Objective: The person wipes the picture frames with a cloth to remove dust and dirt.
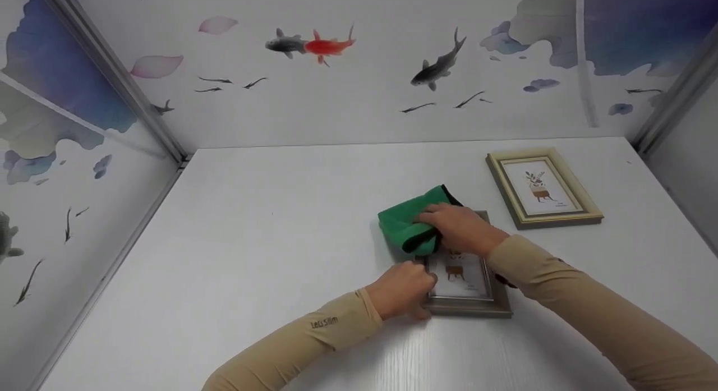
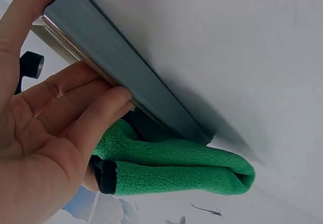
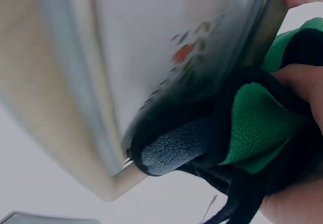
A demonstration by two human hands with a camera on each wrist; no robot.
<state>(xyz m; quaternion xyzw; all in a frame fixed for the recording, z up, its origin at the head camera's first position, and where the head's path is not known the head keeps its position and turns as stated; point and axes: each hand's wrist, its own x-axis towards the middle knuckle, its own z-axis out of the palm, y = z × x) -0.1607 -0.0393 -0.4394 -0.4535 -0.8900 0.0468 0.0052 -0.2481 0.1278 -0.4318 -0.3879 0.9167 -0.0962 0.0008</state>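
Cloth [image 1: 405,218] was clamped in R grip [image 1: 461,227], pic frame [image 1: 470,311] in L grip [image 1: 403,290]; prob. mid-wipe, next stroke likely needed steadiness.

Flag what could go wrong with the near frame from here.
The near frame might pivot: the left hand holds its left edge while the right hand has the green cloth at the far end. The cloth, overhanging the far left corner, could catch there and drag it. A rightward sweep might knock the second frame, lying close by.
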